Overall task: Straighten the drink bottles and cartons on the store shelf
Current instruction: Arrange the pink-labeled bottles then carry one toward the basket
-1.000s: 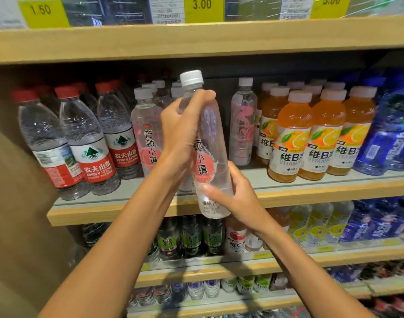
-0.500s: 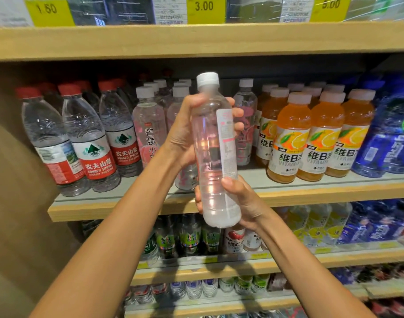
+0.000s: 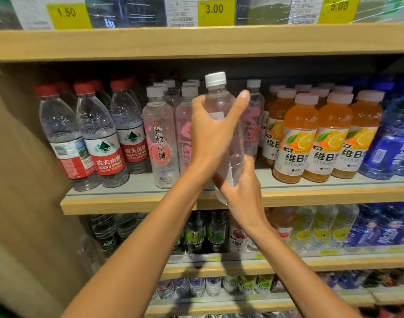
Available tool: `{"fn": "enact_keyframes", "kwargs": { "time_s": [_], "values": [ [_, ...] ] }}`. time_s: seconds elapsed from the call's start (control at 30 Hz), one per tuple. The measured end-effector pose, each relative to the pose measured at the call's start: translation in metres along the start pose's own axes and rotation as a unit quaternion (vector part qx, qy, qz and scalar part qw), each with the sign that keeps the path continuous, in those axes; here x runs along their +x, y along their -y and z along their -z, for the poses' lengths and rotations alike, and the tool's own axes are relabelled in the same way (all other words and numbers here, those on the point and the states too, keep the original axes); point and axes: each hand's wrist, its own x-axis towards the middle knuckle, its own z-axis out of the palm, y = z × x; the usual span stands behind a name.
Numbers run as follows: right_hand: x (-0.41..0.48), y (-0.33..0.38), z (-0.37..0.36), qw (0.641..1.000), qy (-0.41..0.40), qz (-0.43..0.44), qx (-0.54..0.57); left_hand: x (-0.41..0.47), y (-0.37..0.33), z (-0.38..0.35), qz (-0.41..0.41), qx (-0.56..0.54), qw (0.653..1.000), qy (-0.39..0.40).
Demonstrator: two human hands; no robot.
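covering bottle [image 3: 217, 98] middle, left hand [image 3: 210, 138]

Water bottles [image 3: 100, 138] stand left of juice bottles [image 3: 297, 138] on the shelf [image 3: 127, 203].

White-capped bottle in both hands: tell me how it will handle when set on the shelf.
The bottle looks nearly full, so probably heavy for its size. Tall and slim, it could tip if set down tilted. Thin clear plastic may dent where the left hand grips.
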Motion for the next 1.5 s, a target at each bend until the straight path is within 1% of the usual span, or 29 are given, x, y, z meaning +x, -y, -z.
{"fn": "enact_keyframes", "kwargs": {
  "time_s": [0.07,0.13,0.17,0.23,0.3,0.33,0.4,0.47,0.5,0.53,0.6,0.67,0.7,0.73,0.8,0.83,0.9,0.97,1.03,1.07,1.13,1.2,1.23,1.3,1.37,1.43,1.5],
  "values": [
    [-0.005,0.0,-0.003,1.0,0.017,0.012,-0.001,0.002,-0.002,-0.004,-0.002,-0.018,0.999,-0.051],
    [-0.009,0.0,-0.006,0.999,0.037,0.02,0.002,0.004,-0.005,-0.004,-0.002,-0.036,0.996,-0.08],
    [-0.009,0.0,-0.005,0.999,0.046,0.021,0.011,0.005,-0.005,-0.004,0.005,-0.051,0.995,-0.08],
    [-0.007,-0.003,0.003,0.995,0.077,0.008,0.06,0.008,-0.005,0.0,0.032,-0.093,0.994,-0.055],
    [0.001,-0.008,0.017,0.978,0.154,-0.037,0.135,0.012,-0.005,0.008,0.083,-0.147,0.986,0.005],
    [0.005,-0.009,0.023,0.96,0.205,-0.064,0.182,0.013,-0.006,0.012,0.116,-0.19,0.974,0.047],
    [0.01,-0.01,0.031,0.907,0.286,-0.115,0.286,0.017,-0.006,0.02,0.17,-0.272,0.936,0.143],
    [0.013,-0.009,0.033,0.861,0.35,-0.138,0.343,0.021,-0.005,0.023,0.186,-0.326,0.897,0.233],
    [0.014,-0.008,0.032,0.849,0.368,-0.136,0.354,0.022,-0.004,0.023,0.183,-0.347,0.879,0.271],
    [0.015,-0.005,0.032,0.846,0.372,-0.13,0.359,0.024,-0.003,0.023,0.18,-0.365,0.862,0.304],
    [0.015,0.002,0.03,0.86,0.348,-0.116,0.354,0.028,0.0,0.023,0.181,-0.388,0.828,0.363],
    [0.013,0.009,0.028,0.892,0.304,-0.095,0.32,0.03,0.004,0.022,0.186,-0.404,0.797,0.409],
    [0.012,0.011,0.026,0.908,0.279,-0.088,0.299,0.03,0.006,0.021,0.189,-0.407,0.788,0.422],
    [0.011,0.013,0.025,0.922,0.254,-0.085,0.279,0.03,0.008,0.021,0.19,-0.404,0.785,0.43],
    [0.008,0.014,0.024,0.942,0.212,-0.078,0.248,0.03,0.012,0.021,0.18,-0.388,0.792,0.435],
    [0.007,0.014,0.024,0.951,0.193,-0.068,0.23,0.03,0.013,0.022,0.172,-0.366,0.806,0.433],
    [0.009,0.011,0.028,0.969,0.157,-0.044,0.185,0.028,0.013,0.025,0.152,-0.273,0.86,0.404],
    [0.014,0.004,0.033,0.982,0.121,-0.03,0.139,0.025,0.013,0.027,0.122,-0.166,0.917,0.34],
    [0.02,-0.005,0.037,0.991,0.084,-0.014,0.104,0.021,0.018,0.028,0.049,-0.071,0.962,0.259],
    [0.024,-0.01,0.038,0.994,0.064,-0.008,0.088,0.018,0.022,0.029,0.004,-0.032,0.976,0.217],
    [0.031,-0.018,0.041,0.998,0.026,-0.001,0.065,0.01,0.034,0.031,-0.077,0.029,0.985,0.155],
    [0.04,-0.027,0.043,0.999,-0.01,-0.002,0.052,-0.003,0.05,0.034,-0.156,0.11,0.971,0.142],
    [0.045,-0.031,0.044,0.999,-0.024,-0.006,0.044,-0.009,0.061,0.035,-0.195,0.162,0.955,0.157],
    [0.053,-0.041,0.045,0.999,-0.041,-0.014,0.024,-0.022,0.084,0.039,-0.258,0.273,0.902,0.211],
    [0.058,-0.05,0.044,0.998,-0.049,-0.022,0.017,-0.027,0.103,0.044,-0.311,0.366,0.839,0.254],
    [0.062,-0.057,0.041,0.998,-0.056,-0.028,0.016,-0.027,0.115,0.047,-0.36,0.421,0.782,0.285],
    [0.065,-0.061,0.039,0.998,-0.059,-0.03,0.015,-0.026,0.123,0.048,-0.4,0.448,0.735,0.316]
  ]
}}
